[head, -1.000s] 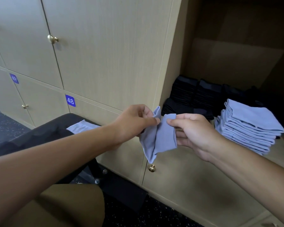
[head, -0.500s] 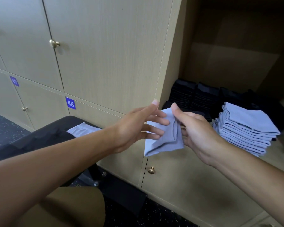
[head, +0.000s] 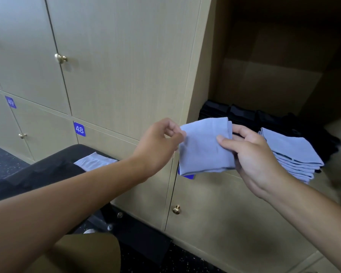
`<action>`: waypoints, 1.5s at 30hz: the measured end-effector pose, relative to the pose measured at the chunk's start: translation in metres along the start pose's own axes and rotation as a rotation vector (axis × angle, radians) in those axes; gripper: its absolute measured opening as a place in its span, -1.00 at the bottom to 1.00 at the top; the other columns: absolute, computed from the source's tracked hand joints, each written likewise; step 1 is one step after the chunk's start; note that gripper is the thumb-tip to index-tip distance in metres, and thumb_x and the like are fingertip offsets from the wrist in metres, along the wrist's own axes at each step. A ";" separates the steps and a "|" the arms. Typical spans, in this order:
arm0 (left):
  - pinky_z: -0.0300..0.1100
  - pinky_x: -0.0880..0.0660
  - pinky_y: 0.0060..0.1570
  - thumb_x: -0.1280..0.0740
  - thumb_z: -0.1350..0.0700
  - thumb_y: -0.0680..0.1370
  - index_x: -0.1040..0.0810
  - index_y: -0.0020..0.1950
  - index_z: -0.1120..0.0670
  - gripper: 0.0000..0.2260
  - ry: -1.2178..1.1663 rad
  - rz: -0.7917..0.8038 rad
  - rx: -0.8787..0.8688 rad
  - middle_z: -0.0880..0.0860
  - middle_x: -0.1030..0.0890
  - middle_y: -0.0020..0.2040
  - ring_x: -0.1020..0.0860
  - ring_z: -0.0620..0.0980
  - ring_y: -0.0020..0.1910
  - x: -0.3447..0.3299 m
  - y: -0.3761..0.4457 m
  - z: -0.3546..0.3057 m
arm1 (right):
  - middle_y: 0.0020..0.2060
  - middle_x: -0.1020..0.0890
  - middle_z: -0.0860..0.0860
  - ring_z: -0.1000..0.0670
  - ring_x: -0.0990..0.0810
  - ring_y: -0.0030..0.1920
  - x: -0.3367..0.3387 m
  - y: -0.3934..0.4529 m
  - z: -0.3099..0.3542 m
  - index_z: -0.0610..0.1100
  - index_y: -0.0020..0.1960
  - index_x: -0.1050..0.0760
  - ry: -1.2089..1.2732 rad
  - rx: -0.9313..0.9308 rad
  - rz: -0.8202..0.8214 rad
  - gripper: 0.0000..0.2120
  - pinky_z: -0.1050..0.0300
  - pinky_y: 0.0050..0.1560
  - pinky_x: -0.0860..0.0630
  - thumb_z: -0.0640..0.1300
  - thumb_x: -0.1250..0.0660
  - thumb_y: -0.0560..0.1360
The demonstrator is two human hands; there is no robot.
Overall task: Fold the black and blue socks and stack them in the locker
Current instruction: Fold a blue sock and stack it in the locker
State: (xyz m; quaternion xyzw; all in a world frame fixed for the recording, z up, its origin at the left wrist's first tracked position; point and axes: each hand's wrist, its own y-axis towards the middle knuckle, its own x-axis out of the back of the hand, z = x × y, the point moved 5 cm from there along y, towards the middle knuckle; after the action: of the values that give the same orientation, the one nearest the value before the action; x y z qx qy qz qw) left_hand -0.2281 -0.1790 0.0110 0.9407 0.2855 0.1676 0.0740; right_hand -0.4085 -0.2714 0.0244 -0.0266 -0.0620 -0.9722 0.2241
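Note:
A folded light blue sock (head: 203,146) hangs in the air in front of the open locker (head: 268,85). My right hand (head: 254,156) grips its right side, thumb on top and fingers behind. My left hand (head: 159,142) pinches its upper left corner. Inside the locker, a stack of several folded blue socks (head: 291,154) lies at the right front. Folded black socks (head: 242,115) are piled behind it and to its left.
Another light blue sock (head: 95,161) lies on a black padded bench (head: 37,172) at the left. Shut locker doors with brass knobs (head: 60,58) fill the wall, one labelled 48 (head: 79,129). A knob (head: 176,209) sits below the socks.
The sock has gone from hanging half-folded to a flat folded square, now held higher and further right, nearer the locker. My left hand opened briefly, then pinched the corner again.

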 end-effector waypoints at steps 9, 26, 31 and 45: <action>0.02 -0.56 -0.08 -0.32 0.19 0.65 -0.25 0.07 0.00 -0.77 -0.296 0.273 0.074 0.14 -0.51 -0.16 -0.53 -0.11 -0.33 -0.041 0.000 -0.020 | 0.08 -0.73 -0.09 -0.11 -0.72 0.10 0.036 0.011 0.017 -0.17 0.31 -0.53 0.192 -0.025 0.049 -0.71 -0.01 0.06 -0.68 -0.30 -0.30 0.61; 0.04 -0.67 0.06 -0.40 0.35 0.57 -0.66 0.17 0.06 -0.74 -0.468 0.148 -0.105 0.07 -0.65 0.15 -0.68 0.15 0.00 -0.111 0.031 -0.068 | -0.12 -0.65 -0.06 0.09 -0.47 -0.27 0.125 0.032 0.052 0.07 0.01 -0.53 -0.477 0.295 -0.260 -0.89 0.20 -0.22 -0.38 -0.11 -0.27 0.64; 0.01 -0.57 0.28 -0.40 0.30 0.58 -0.64 0.28 0.03 -0.69 -0.440 0.146 -0.095 -0.01 -0.66 0.20 -0.64 0.02 0.20 -0.137 0.048 -0.067 | 0.06 -0.71 -0.01 -0.03 -0.69 0.10 0.151 0.041 0.043 0.02 0.06 -0.68 -0.255 0.187 -0.251 -0.80 -0.03 0.24 -0.59 -0.23 -0.46 0.51; -0.19 -0.47 0.26 -0.48 0.23 0.55 -0.55 0.40 0.16 -0.58 -0.263 0.316 -0.044 0.05 -0.58 0.34 -0.52 -0.07 0.33 -0.209 0.083 -0.054 | 0.07 -0.68 0.01 -0.03 -0.67 0.06 0.200 0.057 0.006 -0.09 0.30 -0.58 -0.521 0.049 -0.420 -0.62 -0.03 0.21 -0.60 -0.23 -0.48 0.50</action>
State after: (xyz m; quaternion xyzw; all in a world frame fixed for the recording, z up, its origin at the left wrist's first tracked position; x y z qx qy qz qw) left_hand -0.3681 -0.3621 0.0242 0.9858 0.1184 0.0588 0.1039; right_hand -0.5630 -0.4081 0.0530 -0.2554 -0.1445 -0.9560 -0.0038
